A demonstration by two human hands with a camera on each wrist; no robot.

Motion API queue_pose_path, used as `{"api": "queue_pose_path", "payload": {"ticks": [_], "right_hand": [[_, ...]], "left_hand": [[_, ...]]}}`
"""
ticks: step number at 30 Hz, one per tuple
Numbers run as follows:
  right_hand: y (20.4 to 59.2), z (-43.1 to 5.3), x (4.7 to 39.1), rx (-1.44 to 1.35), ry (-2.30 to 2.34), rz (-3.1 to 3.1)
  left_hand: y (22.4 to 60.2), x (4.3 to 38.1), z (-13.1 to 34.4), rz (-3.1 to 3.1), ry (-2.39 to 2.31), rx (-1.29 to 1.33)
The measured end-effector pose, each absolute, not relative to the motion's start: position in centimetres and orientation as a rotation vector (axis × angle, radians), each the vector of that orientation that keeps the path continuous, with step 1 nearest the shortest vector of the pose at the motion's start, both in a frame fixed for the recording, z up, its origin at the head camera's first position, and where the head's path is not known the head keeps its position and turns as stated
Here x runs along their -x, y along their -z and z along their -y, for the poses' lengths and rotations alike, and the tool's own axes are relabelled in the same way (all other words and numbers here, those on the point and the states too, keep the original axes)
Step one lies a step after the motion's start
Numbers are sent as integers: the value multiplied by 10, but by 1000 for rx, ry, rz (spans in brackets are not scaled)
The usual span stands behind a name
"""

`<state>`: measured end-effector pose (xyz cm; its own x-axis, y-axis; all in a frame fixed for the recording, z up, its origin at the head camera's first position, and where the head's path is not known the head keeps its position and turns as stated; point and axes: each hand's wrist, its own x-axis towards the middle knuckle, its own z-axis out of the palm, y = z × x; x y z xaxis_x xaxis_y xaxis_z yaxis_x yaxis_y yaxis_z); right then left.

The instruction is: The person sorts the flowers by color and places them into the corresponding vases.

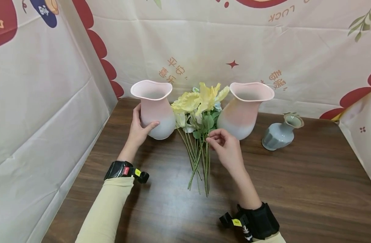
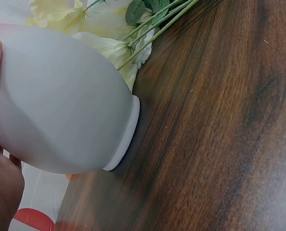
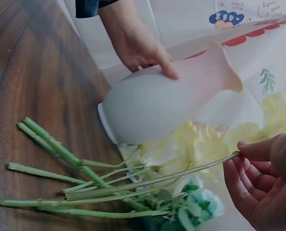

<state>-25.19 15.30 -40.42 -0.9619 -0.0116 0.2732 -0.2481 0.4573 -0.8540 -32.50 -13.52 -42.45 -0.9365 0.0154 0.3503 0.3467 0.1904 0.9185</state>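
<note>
Left edge: pale printed cloth [image 1: 42, 101], continuing behind the table [image 1: 310, 189]. Then a light yellow sleeve [image 1: 103, 211] and a black wristband with camera [image 1: 120, 169]. Left hand [image 1: 138, 132] has its grip on the left pink-white vase [image 1: 158, 118]: thumb across the near side, fingers around the outer side, spread to the width of the body. Vase stands on its base, wavy mouth up; inside is bare as far as the head view shows.

Middle: flower bunch [image 1: 200, 101] on the table between the two big vases. Yellow and white heads plus green leaves to the rear, stems crossing and fanning toward the person. Right hand [image 1: 225, 146] above the stems; grip nearly closed, thumb and index pinching one thin stem [image 3: 181, 173], other fingers loosely bent.

Right: second pink-white vase [image 1: 241, 114] upright, just beside the flowers, no hand on it. Small grey-blue vase [image 1: 278, 135], narrow neck, flared rim, stands apart further right.
</note>
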Motion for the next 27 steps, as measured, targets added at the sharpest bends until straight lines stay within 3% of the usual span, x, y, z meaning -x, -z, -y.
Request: {"api": "queue_pose_path", "payload": {"ticks": [13, 27], "right_hand": [[366, -156, 237, -282, -1607, 2254], [358, -172, 223, -273, -1747, 2002]], "left_hand": [[423, 323, 134, 2203, 1806, 332], [427, 325, 135, 2167, 1832, 355]]}}
